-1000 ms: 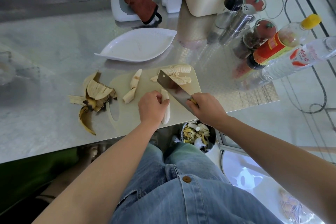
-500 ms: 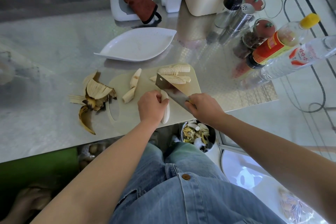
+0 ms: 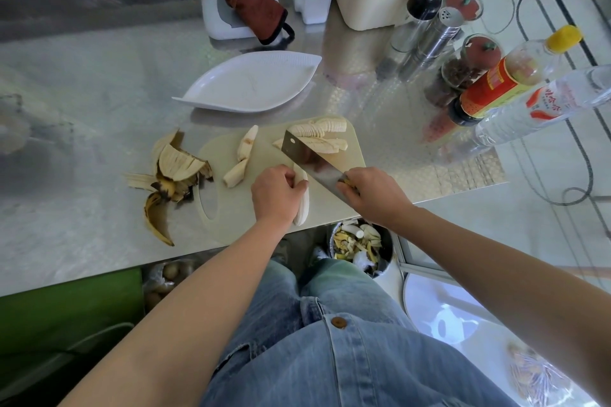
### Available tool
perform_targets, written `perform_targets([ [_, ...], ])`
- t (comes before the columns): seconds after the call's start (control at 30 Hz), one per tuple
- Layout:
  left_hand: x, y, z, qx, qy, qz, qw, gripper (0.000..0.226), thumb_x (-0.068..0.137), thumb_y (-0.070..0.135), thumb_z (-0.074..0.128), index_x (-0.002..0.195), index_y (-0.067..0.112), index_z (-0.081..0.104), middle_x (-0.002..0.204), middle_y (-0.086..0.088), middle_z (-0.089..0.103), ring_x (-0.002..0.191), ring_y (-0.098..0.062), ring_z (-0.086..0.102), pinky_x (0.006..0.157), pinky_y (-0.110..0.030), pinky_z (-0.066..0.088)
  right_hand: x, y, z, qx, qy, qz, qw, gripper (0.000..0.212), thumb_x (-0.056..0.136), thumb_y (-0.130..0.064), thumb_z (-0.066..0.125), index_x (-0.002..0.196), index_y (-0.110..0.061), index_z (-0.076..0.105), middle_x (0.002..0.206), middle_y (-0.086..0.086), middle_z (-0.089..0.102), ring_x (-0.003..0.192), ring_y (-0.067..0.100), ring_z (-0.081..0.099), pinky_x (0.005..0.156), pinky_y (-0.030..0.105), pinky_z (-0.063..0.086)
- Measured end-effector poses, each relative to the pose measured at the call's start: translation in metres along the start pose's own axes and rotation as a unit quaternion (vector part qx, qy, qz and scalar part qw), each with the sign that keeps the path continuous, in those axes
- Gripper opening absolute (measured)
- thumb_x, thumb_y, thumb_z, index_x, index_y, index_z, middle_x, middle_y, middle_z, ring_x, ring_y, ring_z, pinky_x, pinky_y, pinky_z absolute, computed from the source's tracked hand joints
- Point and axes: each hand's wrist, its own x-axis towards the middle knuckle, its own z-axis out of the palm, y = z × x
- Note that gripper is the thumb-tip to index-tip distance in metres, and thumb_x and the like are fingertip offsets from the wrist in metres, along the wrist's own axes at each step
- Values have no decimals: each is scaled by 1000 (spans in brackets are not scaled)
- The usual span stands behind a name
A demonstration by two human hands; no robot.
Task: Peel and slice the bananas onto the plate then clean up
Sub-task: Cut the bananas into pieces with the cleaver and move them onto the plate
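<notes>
A brushed steel bench [image 3: 99, 92] with a raised back edge carries a cream cutting board [image 3: 231, 218] at its near edge. On the board, the left hand [image 3: 276, 193] has its fingers curled round a peeled banana [image 3: 302, 208]. The right hand [image 3: 373, 193] has its fingers wrapped round the handle of a cleaver [image 3: 307, 158], the blade angled over the banana's far end. Sliced banana [image 3: 325, 135] lies at the board's far right corner, and two peeled pieces [image 3: 246, 149] lie left of the blade. Peels [image 3: 172, 175] sit just left of the board, a white leaf-shaped plate [image 3: 251, 82] just behind it, and bottles and jars [image 3: 496, 82] off to its right. Below the board's near edge, a bin [image 3: 387, 251] of scraps stands on the pale floor [image 3: 529, 225].
</notes>
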Motion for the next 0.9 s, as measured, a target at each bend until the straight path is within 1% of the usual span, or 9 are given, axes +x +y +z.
perform_targets([
  [0.07, 0, 0, 0, -3, 1, 0, 1000, 17, 82, 32, 72, 85, 15, 71, 78, 1, 69, 74, -19, 62, 64, -26, 37, 0, -3, -2, -5, -4, 2, 1000, 41, 97, -26, 46, 59, -24, 33, 59, -8, 36, 53, 9, 36, 48, 21, 20],
  [0.13, -1, 0, 0, -4, 3, 0, 1000, 17, 82, 32, 72, 84, 15, 71, 78, 0, 69, 74, -19, 62, 65, -27, 38, 1, -4, -3, -9, -6, 4, 1000, 44, 98, -25, 46, 58, -28, 27, 59, -9, 35, 53, 11, 36, 48, 21, 20],
  [0.2, -1, 0, 0, -3, 3, 2, 1000, 16, 82, 32, 72, 83, 16, 71, 77, 1, 69, 73, -19, 62, 64, -27, 39, 0, -4, 0, -13, -8, 8, 1000, 41, 98, -25, 46, 60, -21, 33, 59, -8, 35, 57, 16, 39, 48, 21, 21],
  [0.23, 0, 0, 0, -3, 3, 3, 1000, 16, 82, 32, 72, 83, 16, 71, 77, 1, 69, 73, -19, 62, 64, -27, 39, -1, -4, 2, -16, -10, 11, 1000, 36, 98, -26, 45, 64, -18, 37, 60, -7, 36, 59, 18, 41, 48, 22, 22],
  [0.3, 0, 0, 1, -5, 1, 1, 1000, 16, 82, 32, 72, 83, 16, 71, 77, 1, 69, 74, -19, 63, 64, -27, 40, -2, -5, 6, -16, -17, 13, 1000, 26, 99, -27, 44, 74, -17, 43, 64, -4, 39, 61, 18, 42, 49, 23, 23],
  [0.37, 0, 0, 1, -9, 0, -4, 1000, 15, 82, 32, 72, 84, 17, 70, 78, 1, 69, 75, -19, 63, 66, -28, 41, -3, -5, 7, -10, -18, 13, 1000, 24, 99, -27, 44, 77, -18, 44, 67, -3, 41, 61, 17, 41, 49, 21, 22],
  [0.47, -1, 1, 0, -10, 0, -2, 1000, 15, 82, 31, 72, 84, 16, 71, 78, 0, 69, 75, -20, 63, 65, -27, 39, -2, -1, 6, -5, 0, 2, 1000, 29, 98, -25, 46, 71, -14, 43, 62, -4, 39, 59, 19, 40, 48, 22, 20],
  [0.57, -1, 1, -1, -11, -2, -2, 1000, 16, 82, 31, 72, 85, 15, 71, 78, 0, 69, 75, -20, 63, 65, -26, 38, -2, 3, 4, 14, 19, 0, 1000, 33, 96, -22, 48, 65, -12, 40, 60, 0, 40, 55, 21, 39, 47, 23, 19],
  [0.9, -1, 1, -1, -12, 0, -3, 1000, 16, 82, 31, 72, 87, 16, 71, 80, 1, 70, 76, -19, 63, 65, -26, 37, -1, 1, 1, 5, 5, -5, 1000, 33, 97, -25, 47, 66, -16, 40, 57, -7, 35, 52, 12, 36, 47, 23, 20],
])
